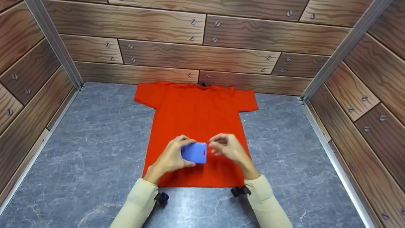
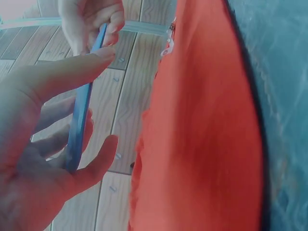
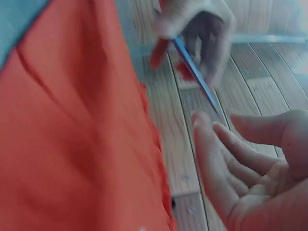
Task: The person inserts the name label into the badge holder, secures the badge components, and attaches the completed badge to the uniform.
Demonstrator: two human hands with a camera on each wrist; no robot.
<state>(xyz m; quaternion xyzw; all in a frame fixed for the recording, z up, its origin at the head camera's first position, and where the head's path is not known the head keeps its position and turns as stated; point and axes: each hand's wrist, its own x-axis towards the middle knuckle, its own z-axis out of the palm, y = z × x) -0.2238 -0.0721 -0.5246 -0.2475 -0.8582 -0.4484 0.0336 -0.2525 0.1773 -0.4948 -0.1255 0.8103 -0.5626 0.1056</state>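
A flat blue card holder (image 1: 195, 153) with rounded corners and a small slot near its right end is held over the lower part of a red T-shirt (image 1: 197, 120). My left hand (image 1: 174, 155) grips its left end, thumb on the lower edge and fingers on the upper. In the left wrist view the card holder (image 2: 81, 113) shows edge-on as a thin blue strip. Just right of its free end is my right hand (image 1: 228, 147), fingers loosely bent with a gap between thumb and fingertips. Nothing shows between the right fingers (image 3: 231, 144) in the right wrist view.
The T-shirt lies spread flat on a grey marbled table (image 1: 101, 139), its collar toward the back wall (image 1: 164, 53). Wood-patterned panels also rise at the left (image 1: 34, 85) and right (image 1: 364, 104), with metal strips along the corners.
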